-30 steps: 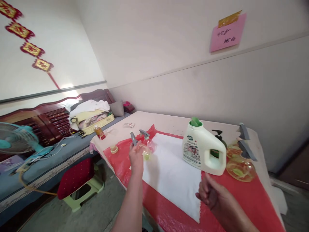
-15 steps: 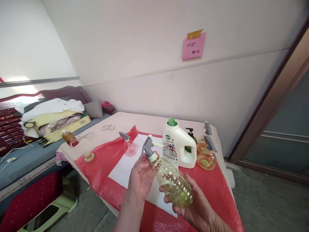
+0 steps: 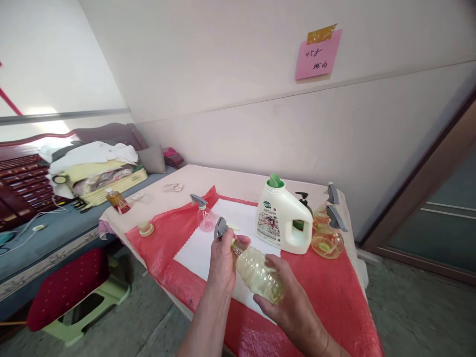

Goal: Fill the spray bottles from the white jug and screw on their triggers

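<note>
Above the near edge of the desk [image 3: 208, 178], both hands grip one clear yellowish ribbed plastic spray bottle [image 3: 256, 272], tilted, nozzle end up-left. Left hand [image 3: 222, 260] is wrapped around the neck and grey trigger head [image 3: 220, 228], fingers closed on it. Right hand [image 3: 290, 302] cups the bottle's lower body from below, fingers curled round it. Bottle is held off the surface, over the white cloth sheet [image 3: 226, 233] that lies on the red plastic cover [image 3: 167, 238]. Behind it: small pink clear spray bottle with grey trigger [image 3: 204, 215] standing on the sheet's far-left corner; white plastic detergent jug with green cap [image 3: 284, 220] upright to the right; two round amber spray bottles [image 3: 327, 238] just beside the jug, a dark pump dispenser [image 3: 303, 198] behind it. Far left on the desk: small cream lid [image 3: 146, 228], orange-labelled little bottle [image 3: 117, 201]. Pink paper note [image 3: 318, 53] taped on the wall.
</note>
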Demonstrator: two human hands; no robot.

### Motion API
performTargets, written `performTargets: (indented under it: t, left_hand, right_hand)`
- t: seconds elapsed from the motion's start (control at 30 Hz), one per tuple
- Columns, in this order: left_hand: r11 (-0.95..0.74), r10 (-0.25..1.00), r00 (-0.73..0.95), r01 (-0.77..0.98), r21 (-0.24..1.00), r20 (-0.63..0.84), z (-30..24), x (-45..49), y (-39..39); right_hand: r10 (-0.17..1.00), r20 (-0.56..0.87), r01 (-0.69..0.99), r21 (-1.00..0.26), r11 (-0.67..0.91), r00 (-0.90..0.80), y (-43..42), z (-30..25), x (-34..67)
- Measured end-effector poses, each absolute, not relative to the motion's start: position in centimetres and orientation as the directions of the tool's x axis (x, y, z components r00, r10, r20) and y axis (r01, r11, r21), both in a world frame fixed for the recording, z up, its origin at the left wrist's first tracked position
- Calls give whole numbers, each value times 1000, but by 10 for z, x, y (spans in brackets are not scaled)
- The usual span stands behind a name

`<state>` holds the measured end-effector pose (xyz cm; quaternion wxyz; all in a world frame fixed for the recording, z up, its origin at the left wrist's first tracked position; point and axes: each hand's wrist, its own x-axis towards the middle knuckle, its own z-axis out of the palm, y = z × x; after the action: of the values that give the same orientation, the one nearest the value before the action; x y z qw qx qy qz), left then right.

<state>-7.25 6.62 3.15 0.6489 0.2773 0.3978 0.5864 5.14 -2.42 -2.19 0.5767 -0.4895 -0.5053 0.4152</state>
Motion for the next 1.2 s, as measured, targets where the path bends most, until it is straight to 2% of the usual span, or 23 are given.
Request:
performTargets:
  t: [0.03, 0.07, 0.1, 0.13, 0.2, 0.3, 0.4, 0.47, 0.53, 0.6, 0.67, 0.73, 0.8, 0.9, 1.03, 1.2]
  left_hand:
    - [157, 979, -21, -545, 824, -201, 31, -72, 67]
    - [160, 977, -29, -552, 818, -211, 32, -72, 67]
    - [159, 976, -36, -556, 816, -214, 33, -73, 67]
    - [155, 977, -36, -554, 818, -209, 34, -74, 67]
    - [152, 984, 4, -541, 827, -178, 38, -78, 66]
    - [186, 982, 133, -540, 821, -135, 43, -80, 62]
    - [218, 970, 210, -530, 819, -123, 43, -76, 57]
    - [199, 973, 199, -476, 857, -116, 40, -72, 56]
    - [126, 990, 109, -387, 913, -91, 38, -71, 58]
    - [7, 998, -64, -341, 940, -31, 37, -78, 65]
    - [-138, 964, -265, -382, 914, 35, 40, -95, 77]
    - [-266, 899, -434, -452, 851, 50, 46, -120, 88]
    - [-346, 828, -559, -451, 823, 42, 52, -144, 98]
    - [-339, 816, -575, -377, 862, 69, 55, -166, 106]
    - [-141, 914, -399, -142, 980, 74, 42, -157, 107]
    - [-75, 975, -199, 122, 990, 99, 23, -133, 106]
  right_hand:
    - [950, 255, 153, -961, 229, 179, -24, -25, 52]
    - [939, 294, 219, -942, 254, 180, -25, -26, 53]
    - [942, 296, 214, -942, 260, 159, -25, -26, 55]
    - [957, 262, 151, -958, 242, 127, -25, -25, 57]
    - [991, 126, -87, -988, 130, 48, -24, -20, 63]
    - [988, -70, -452, -883, -126, -139, -22, -10, 70]
    - [939, -76, -568, -778, -266, -336, -22, -2, 70]
    - [915, -33, -525, -810, -260, -403, -22, 1, 67]
    - [920, -16, -364, -916, -171, -392, -21, 0, 66]
    - [970, -20, -48, -998, -32, -243, -18, -7, 66]
    - [998, 1, 279, -960, 19, -67, -14, -18, 69]
    - [999, 14, 432, -902, 0, 30, -10, -31, 72]
    - [997, -9, 451, -892, -42, 75, -6, -41, 75]
    - [985, -20, 433, -896, -94, 172, 2, -50, 78]
    - [982, -12, 343, -936, -77, 186, 14, -60, 70]
    - [986, 29, 258, -966, -14, 163, 24, -78, 48]
